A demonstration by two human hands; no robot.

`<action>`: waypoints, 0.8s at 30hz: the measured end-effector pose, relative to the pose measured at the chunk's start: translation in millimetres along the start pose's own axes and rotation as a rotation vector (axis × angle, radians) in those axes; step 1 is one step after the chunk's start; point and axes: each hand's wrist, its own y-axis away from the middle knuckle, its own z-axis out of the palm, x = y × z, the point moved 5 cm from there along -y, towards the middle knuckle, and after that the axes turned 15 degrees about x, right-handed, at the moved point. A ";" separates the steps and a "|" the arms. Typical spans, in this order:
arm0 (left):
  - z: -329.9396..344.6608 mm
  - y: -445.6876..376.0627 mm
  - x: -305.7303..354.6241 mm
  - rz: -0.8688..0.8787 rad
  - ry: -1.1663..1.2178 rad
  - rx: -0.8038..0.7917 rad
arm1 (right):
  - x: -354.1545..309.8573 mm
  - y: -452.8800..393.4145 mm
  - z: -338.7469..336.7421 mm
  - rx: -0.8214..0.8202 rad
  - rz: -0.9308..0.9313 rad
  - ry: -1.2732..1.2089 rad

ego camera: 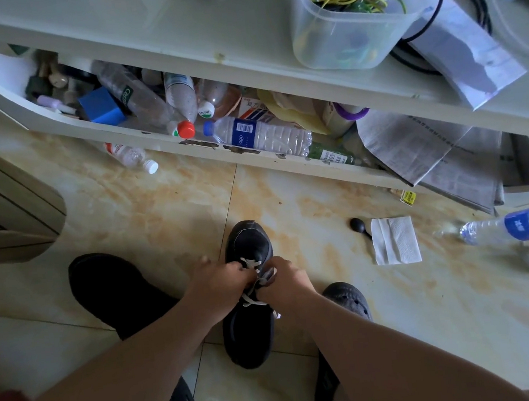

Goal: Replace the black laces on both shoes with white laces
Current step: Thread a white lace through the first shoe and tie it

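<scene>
A black shoe (pixel 251 314) stands on the tiled floor at the lower middle, toe pointing away from me. A white lace (pixel 250 262) criss-crosses its eyelets. My left hand (pixel 219 282) is curled at the shoe's left side and pinches the lace. My right hand (pixel 285 282) is curled at the right side and pinches the other part of the lace. A second black shoe (pixel 110 289) lies to the left, its lacing hidden in shadow.
A low white shelf (pixel 140 133) full of plastic bottles runs across the back. A folded white tissue (pixel 394 240), a small black knob (pixel 358 224) and a water bottle (pixel 514 226) lie on the floor at the right. My grey clog (pixel 347 299) is beside the shoe.
</scene>
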 end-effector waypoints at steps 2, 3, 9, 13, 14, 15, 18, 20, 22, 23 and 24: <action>-5.1 -4.6 4.5 0.004 -0.108 0.001 | -4.2 1.3 2.2 0.041 -0.020 0.035; -4.9 -7.5 5.5 -0.005 -0.139 -0.010 | -6.0 1.4 2.3 0.062 -0.031 0.045; 2.1 1.1 4.1 -0.036 -0.078 0.056 | -6.6 2.4 -2.5 0.121 -0.022 -0.010; -4.9 4.3 -5.7 -0.296 0.210 0.009 | -8.6 -0.9 -9.4 0.150 -0.008 -0.074; -5.1 3.1 -10.4 -0.387 0.268 -0.007 | -9.3 -1.9 -11.1 0.166 0.009 -0.103; -5.4 2.5 -15.1 -0.498 0.329 -0.018 | -10.2 -2.9 -12.4 0.180 0.023 -0.131; 1.6 6.0 -22.2 -0.707 0.517 -0.029 | -12.3 -3.9 -12.0 0.209 0.037 -0.144; 2.1 5.4 -20.9 -0.616 0.464 0.023 | -12.2 -3.8 -9.6 0.197 0.024 -0.133; -4.8 5.2 -16.9 -0.454 0.375 0.102 | -12.7 -3.8 -6.7 0.154 0.024 -0.129; -8.1 4.4 -15.3 -0.374 0.335 0.125 | -13.6 -4.1 -5.3 0.124 0.015 -0.114; -10.9 2.8 -15.1 -0.315 0.294 0.135 | -15.1 -4.8 -3.8 0.097 -0.004 -0.088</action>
